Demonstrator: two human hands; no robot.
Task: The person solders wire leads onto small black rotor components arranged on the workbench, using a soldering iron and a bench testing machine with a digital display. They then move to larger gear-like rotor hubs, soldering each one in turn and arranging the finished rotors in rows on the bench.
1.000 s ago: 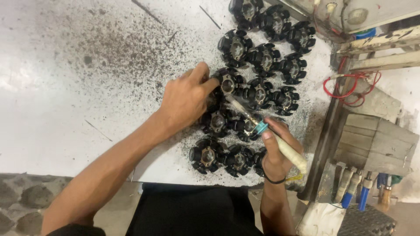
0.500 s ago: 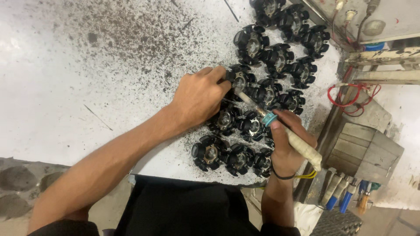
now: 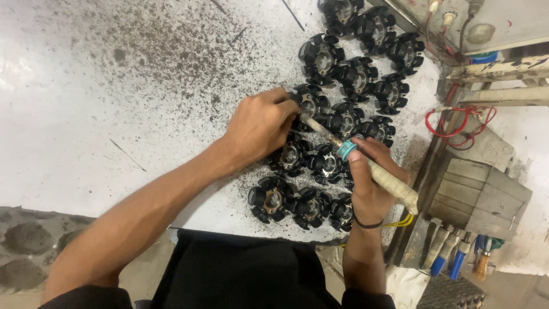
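Soldering iron [image 3: 366, 166] in right hand [image 3: 372, 189], tip seemingly beside left hand [image 3: 260, 123].

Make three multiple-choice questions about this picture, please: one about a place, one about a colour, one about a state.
1. Where do the black finned parts lie?
A. on the white speckled table
B. in a metal basket
C. on the floor

2. What colour is the ring on the soldering tool?
A. red
B. teal
C. yellow

3. What is the right hand doing?
A. lying flat and empty
B. gripping the tool's handle
C. holding a cloth

Answers:
1 A, the parts sit in a cluster on the tabletop, at its right side.
2 B, a teal band circles the tool just ahead of the thumb.
3 B, its fingers wrap the pale handle while the tip points at the part under the left hand.
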